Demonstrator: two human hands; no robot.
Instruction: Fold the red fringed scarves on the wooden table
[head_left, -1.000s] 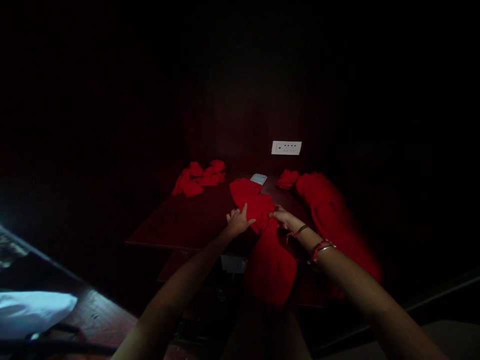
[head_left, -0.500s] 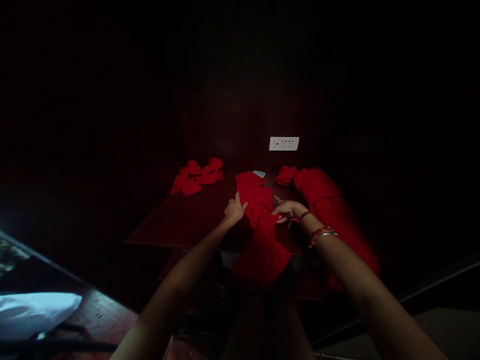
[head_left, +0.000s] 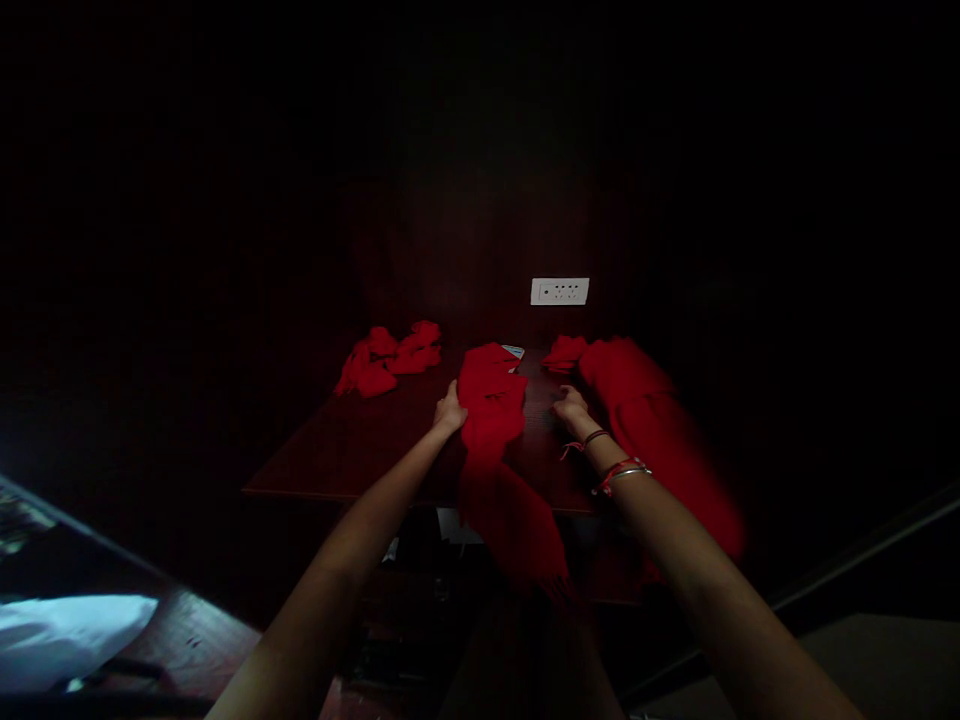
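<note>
A long red cloth (head_left: 491, 420) lies down the middle of a dark wooden table (head_left: 352, 450). Its fringed end hangs over the table's front edge. My left hand (head_left: 450, 410) presses against the cloth's left edge, fingers curled onto it. My right hand (head_left: 571, 407), with bracelets on the wrist, rests on the table a little to the right of the cloth and apart from it. Its fingers are too dim to read.
A heap of red cloths (head_left: 390, 358) lies at the back left. A bigger red cloth (head_left: 645, 430) drapes over the table's right side, with a small red piece (head_left: 564, 352) behind it. A phone (head_left: 514, 350) peeks out behind the middle cloth. A white socket (head_left: 559, 291) is on the wall.
The bunched cloth has been spread out long and flat. My hands have moved apart and further onto the table, and my right hand has come off the cloth.
</note>
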